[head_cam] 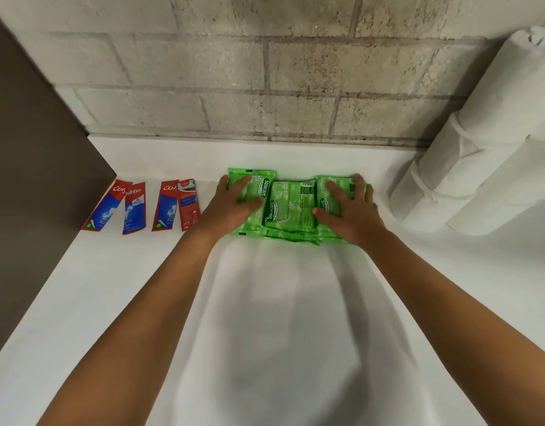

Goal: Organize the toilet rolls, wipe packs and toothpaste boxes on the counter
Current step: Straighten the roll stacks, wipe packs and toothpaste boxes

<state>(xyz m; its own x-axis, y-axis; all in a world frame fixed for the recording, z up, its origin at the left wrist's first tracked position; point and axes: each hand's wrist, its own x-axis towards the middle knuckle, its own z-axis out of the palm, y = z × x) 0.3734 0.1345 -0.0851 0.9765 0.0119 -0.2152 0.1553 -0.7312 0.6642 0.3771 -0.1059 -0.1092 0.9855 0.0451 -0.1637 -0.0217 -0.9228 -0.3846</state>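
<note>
1. Both of a person's hands lay flat on a cluster of green wipe packs (291, 204) set against the far side of a white desk (80, 287), close to a bare block wall (265, 72).
2. The left hand (231, 207) pressed with straight, spread fingers on the left-most pack, and the right hand (351, 207) did the same on the right-most pack; neither curled round anything.
3. The packs lay straight ahead of the person, between the two hands, each pack's long axis running away from the body and the row itself running left to right. A middle pack showed uncovered, and more packs seemed to lie beneath at the near edge.
4. With the hands bracketing the row from both ends, squeezing it together looked like the likely next move; each hand was equally near its own end.
5. Four toothpaste boxes (142, 206) lay flat to the left, near the left hand, fanned unevenly and not yet squared.
6. Wrapped toilet rolls (480, 155) were stacked at the right edge, apart from the right hand.
</note>
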